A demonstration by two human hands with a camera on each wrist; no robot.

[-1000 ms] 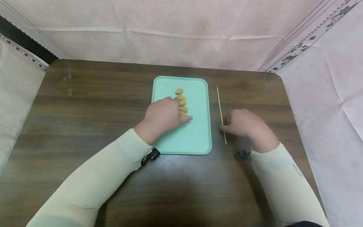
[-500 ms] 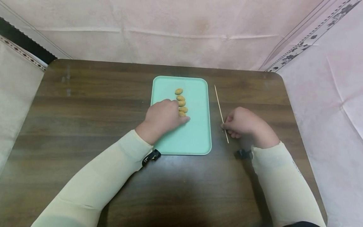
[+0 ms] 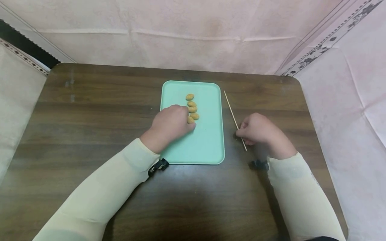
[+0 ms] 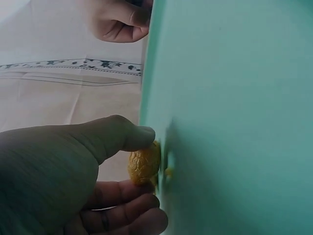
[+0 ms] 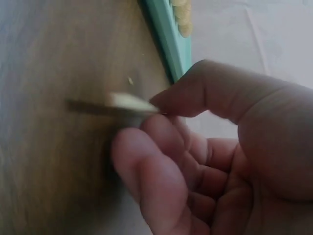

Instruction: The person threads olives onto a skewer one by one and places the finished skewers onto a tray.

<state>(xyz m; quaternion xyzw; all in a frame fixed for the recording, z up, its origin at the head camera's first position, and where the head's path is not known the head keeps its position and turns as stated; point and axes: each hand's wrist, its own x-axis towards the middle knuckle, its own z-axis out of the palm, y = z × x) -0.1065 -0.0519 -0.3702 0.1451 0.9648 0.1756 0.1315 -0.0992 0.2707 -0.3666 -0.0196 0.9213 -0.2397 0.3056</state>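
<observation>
Tilted the stick (image 3: 230,108) further toward the tray (image 3: 208,147) since half a second ago, pinching it over the desk (image 3: 196,201) with right-hand fingers (image 5: 164,134); pinching, with left-hand fingers (image 4: 117,192), the nearest nut (image 4: 144,164) of five lined up on the tray.

Over the right half of the tray (image 3: 208,142) I have room, down to its near right corner. Beside my left hand (image 3: 171,123), a row of yellow pieces (image 3: 192,109) bars the way toward the far edge. Off the tray's right edge, the stick (image 3: 230,108) in my right hand (image 3: 258,130) narrows the passage, most at its far tip.
</observation>
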